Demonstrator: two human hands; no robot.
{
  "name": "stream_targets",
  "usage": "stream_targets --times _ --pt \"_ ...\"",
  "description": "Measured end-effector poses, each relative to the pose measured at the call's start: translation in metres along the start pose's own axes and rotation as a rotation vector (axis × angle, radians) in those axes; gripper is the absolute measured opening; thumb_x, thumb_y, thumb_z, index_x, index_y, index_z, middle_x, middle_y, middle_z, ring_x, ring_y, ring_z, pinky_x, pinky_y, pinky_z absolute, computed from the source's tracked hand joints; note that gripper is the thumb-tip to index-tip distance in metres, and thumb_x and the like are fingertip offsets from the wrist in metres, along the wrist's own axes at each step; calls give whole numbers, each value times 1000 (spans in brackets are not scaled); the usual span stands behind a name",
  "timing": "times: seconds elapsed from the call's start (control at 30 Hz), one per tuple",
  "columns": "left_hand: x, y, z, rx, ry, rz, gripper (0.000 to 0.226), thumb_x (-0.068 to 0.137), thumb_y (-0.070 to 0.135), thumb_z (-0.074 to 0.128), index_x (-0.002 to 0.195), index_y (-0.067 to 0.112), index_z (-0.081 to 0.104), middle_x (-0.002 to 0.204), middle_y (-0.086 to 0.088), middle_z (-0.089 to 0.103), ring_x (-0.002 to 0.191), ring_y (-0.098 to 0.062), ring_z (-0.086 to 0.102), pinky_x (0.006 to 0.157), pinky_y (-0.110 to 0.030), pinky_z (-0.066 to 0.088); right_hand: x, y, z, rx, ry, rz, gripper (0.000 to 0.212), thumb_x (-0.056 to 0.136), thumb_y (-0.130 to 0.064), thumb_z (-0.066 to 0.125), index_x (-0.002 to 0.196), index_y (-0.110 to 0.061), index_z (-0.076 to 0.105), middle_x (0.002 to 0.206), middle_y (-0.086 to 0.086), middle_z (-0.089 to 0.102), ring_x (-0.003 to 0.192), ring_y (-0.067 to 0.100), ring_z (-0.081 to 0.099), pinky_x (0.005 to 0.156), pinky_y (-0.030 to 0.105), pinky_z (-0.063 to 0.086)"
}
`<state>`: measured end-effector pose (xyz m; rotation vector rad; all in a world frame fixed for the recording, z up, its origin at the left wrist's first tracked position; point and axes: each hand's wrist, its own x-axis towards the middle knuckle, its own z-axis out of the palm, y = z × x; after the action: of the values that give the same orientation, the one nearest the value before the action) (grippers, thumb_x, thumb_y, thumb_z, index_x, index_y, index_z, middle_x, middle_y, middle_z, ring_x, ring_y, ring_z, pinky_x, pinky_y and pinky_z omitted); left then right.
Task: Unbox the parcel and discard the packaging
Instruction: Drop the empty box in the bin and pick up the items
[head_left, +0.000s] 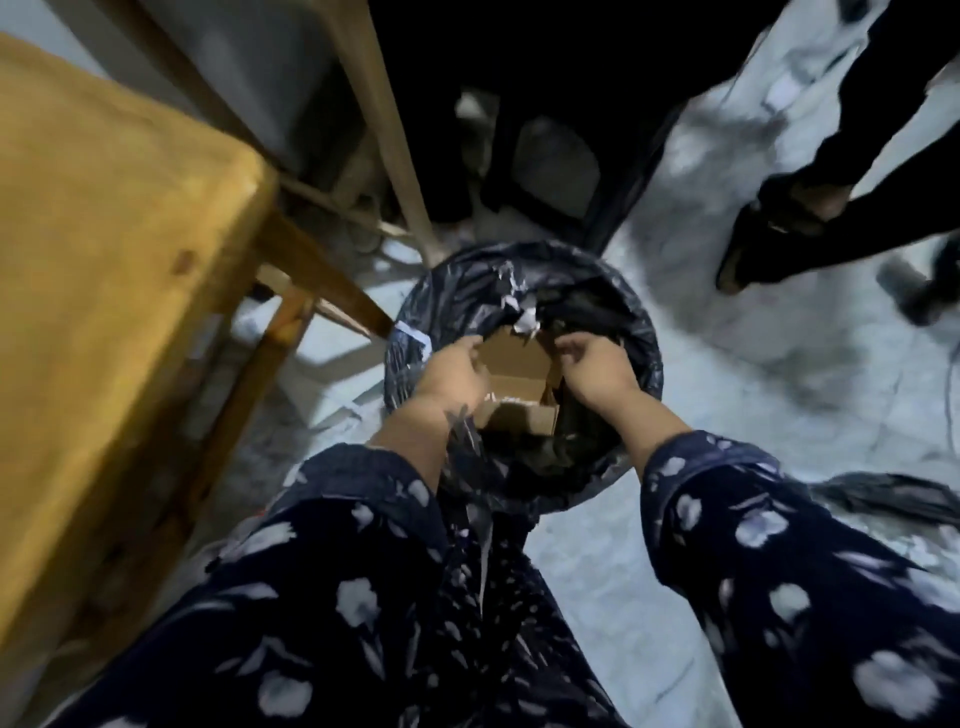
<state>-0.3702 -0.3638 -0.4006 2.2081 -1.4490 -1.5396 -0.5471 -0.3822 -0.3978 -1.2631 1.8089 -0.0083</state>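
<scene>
A round bin lined with a black plastic bag (641, 338) stands on the floor below me. An open brown cardboard box (519, 364) sits in its mouth, flaps up, with white torn paper (524, 319) at its far edge. My left hand (452, 376) grips the box's left flap and my right hand (597, 369) curls over its right edge. Both forearms come out of dark flower-print sleeves. The lower part of the box is hidden inside the bag.
A wooden table with a yellow top (104, 234) and slanted legs stands close on the left. A dark stool (550, 161) is behind the bin. Another person's legs in black trousers (810, 208) stand at the upper right. A black bag (893, 499) lies on the floor at the right.
</scene>
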Motion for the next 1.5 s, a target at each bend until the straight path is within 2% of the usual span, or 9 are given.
stream_targets --times 0.2,0.33,0.5,0.67,0.9,1.1,1.23,1.37,1.5 --pt "-71 50 -91 -43 181 144 38 95 14 52 132 11 54 128 -8 62 119 -23 57 94 -22 40 -58 -110 -59 -44 53 -231 32 92 -15 48 120 -20 62 122 8 65 109 25 61 85 27 45" --pt "-119 55 -156 -63 348 202 35 94 14 51 128 14 58 126 -8 63 115 -25 58 94 -27 43 -102 -190 -70 -88 67 -407 30 92 -17 49 118 -21 63 115 7 66 98 24 62 78 27 44" --pt "-164 20 -233 -188 542 171 34 94 13 51 127 16 60 127 -3 62 116 -19 56 94 -21 38 -149 -286 -46 -137 29 -594 30 91 -16 52 119 -19 63 114 5 65 104 23 61 77 24 42" --pt "-194 -43 -310 -266 759 93 32 91 7 51 120 12 63 123 -6 65 112 -22 59 95 -26 42 -169 -365 7 -208 -32 -736 31 92 -13 48 117 -23 62 113 4 64 74 11 57 61 23 45" --pt "-202 -141 -402 -216 955 -64 32 92 13 54 121 22 61 133 -5 55 120 -24 52 95 -29 41 -165 -461 79 -319 -71 -755 38 90 -18 57 128 -25 56 126 6 60 102 19 61 83 30 51" --pt "-198 -202 -447 -125 1108 -177 32 92 19 57 123 24 58 139 -2 44 134 -24 33 102 -40 37 -145 -504 128 -568 -7 -723 78 78 -45 69 143 -17 35 143 10 42 130 29 41 107 40 37" --pt "-190 -224 -466 -195 1206 -259 54 90 29 63 139 19 42 147 -5 33 133 -29 32 105 -46 35 -133 -512 154 -628 58 -672 90 74 -49 72 144 -12 28 143 13 34 131 33 33 105 42 35" --pt "-178 -238 -477 -379 1178 -253 79 86 38 66 149 11 26 151 -11 30 133 -33 37 106 -46 38 -122 -529 165 -632 78 -650 83 71 -40 76 137 -12 36 136 10 40 125 29 40 100 41 42" --pt "-174 -236 -484 -451 1212 -295 76 89 34 64 150 13 24 155 -9 26 131 -29 41 100 -36 39 -111 -561 174 -555 -34 -677 81 67 -36 80 134 -17 39 128 8 48 113 27 51 87 40 52"
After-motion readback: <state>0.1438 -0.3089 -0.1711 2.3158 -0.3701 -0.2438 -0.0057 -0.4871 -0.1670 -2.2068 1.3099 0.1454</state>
